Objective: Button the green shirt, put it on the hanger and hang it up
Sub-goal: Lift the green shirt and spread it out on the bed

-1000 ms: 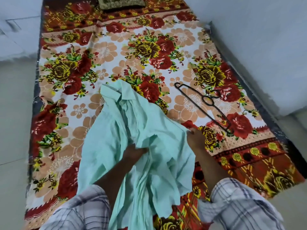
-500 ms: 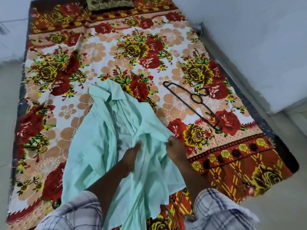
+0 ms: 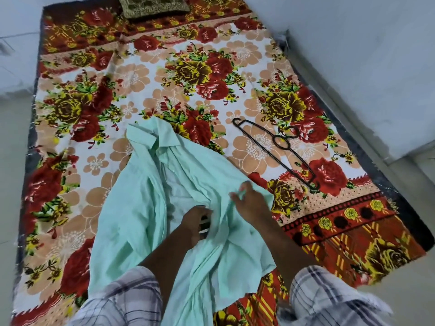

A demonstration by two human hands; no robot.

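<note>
Most of the frame is filled by a floral sheet (image 3: pixel 131 76) in red, yellow and peach, spread over a bed that is bordered by pale floor (image 3: pixel 11 161) on the left and a light wall (image 3: pixel 364 55) on the right.

The green shirt (image 3: pixel 131 220) is laid on the sheet in the lower centre of the frame. Its collar (image 3: pixel 150 137) is turned toward the middle of the frame and its hem is drawn down to the bottom edge. The front is seen lying open and rumpled, with paler inner cloth exposed between the two halves.

Two checked sleeves (image 3: pixel 122 300) are seen at the bottom edge, with bare forearms reaching up over the shirt.

A dark patterned cushion (image 3: pixel 153 5) is cut off by the top edge.

A thin black hanger (image 3: pixel 275 142) is laid flat on the sheet at centre right, up and to the right of the shirt and apart from it.

The left hand (image 3: pixel 196 220) is placed on the middle of the shirt, its fingers curled around a gathered fold of the front edge. The right hand (image 3: pixel 249 201) is set just beside it at the shirt's right edge, where a small piece of the green cloth is pinched between its fingertips. The hanger is touched by neither hand.
</note>
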